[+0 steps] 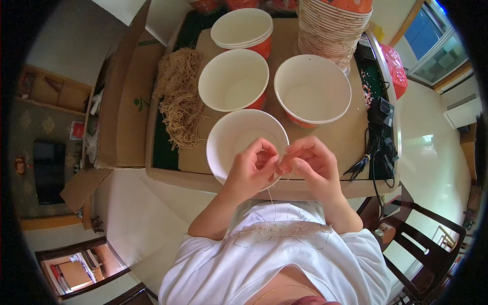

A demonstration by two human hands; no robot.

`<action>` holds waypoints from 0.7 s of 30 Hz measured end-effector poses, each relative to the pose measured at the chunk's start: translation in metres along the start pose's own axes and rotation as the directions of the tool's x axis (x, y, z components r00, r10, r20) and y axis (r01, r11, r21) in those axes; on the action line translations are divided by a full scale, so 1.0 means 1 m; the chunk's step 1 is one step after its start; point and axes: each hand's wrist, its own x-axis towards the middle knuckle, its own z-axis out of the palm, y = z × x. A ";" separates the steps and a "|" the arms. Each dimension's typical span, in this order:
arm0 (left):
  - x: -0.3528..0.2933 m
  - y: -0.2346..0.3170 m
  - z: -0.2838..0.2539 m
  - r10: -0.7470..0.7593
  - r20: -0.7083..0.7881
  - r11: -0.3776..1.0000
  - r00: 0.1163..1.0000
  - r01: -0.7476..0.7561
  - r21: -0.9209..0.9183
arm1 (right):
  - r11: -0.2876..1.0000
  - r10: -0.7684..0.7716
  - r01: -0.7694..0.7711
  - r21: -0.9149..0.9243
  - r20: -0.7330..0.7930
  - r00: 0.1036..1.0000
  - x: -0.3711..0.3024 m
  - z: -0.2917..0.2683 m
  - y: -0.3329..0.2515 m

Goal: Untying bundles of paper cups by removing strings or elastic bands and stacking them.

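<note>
My left hand (254, 166) and my right hand (312, 165) meet over the near rim of a white paper bucket (226, 147). Both pinch a thin cord (270, 195), whose tail hangs down past the table edge toward my shirt. The fingers hide most of the cord between them, and it is unclear whether it is fastened to the bucket. Behind stand another open bucket (234, 79) with an orange-red outside and a wider bucket (312, 89) to the right. A tangled bundle of tan twine (178, 96) lies left of the buckets.
A few nested buckets (241, 28) stand at the back, with a tall twine-wrapped stack (333, 38) to the right. Black cables (373, 157) lie along the table's right edge. An open cardboard box (132, 107) is at the left, and a dark chair (427, 239) at the lower right.
</note>
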 end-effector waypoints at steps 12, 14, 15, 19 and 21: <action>0.001 0.001 -0.002 0.047 -0.015 0.998 0.999 -0.046 0.041 | 0.773 -0.078 -0.027 -0.634 -0.138 0.987 -0.021 -0.039 0.056; 0.001 0.001 -0.001 0.035 -0.029 0.998 0.999 -0.034 0.056 | 0.741 -0.090 -0.039 -0.670 -0.158 0.983 -0.020 -0.036 0.060; 0.001 0.002 -0.002 0.033 -0.027 0.998 0.999 -0.031 0.057 | 0.709 -0.118 -0.011 -0.705 -0.134 0.984 -0.019 -0.035 0.062; 0.002 0.002 -0.003 0.026 -0.040 0.997 0.999 -0.023 0.074 | 0.801 0.023 -0.102 -0.589 -0.140 0.990 -0.022 -0.031 0.048; 0.002 0.002 -0.003 0.030 -0.055 0.998 0.998 -0.027 0.054 | 0.856 0.125 -0.158 -0.492 -0.098 0.987 -0.033 -0.035 0.038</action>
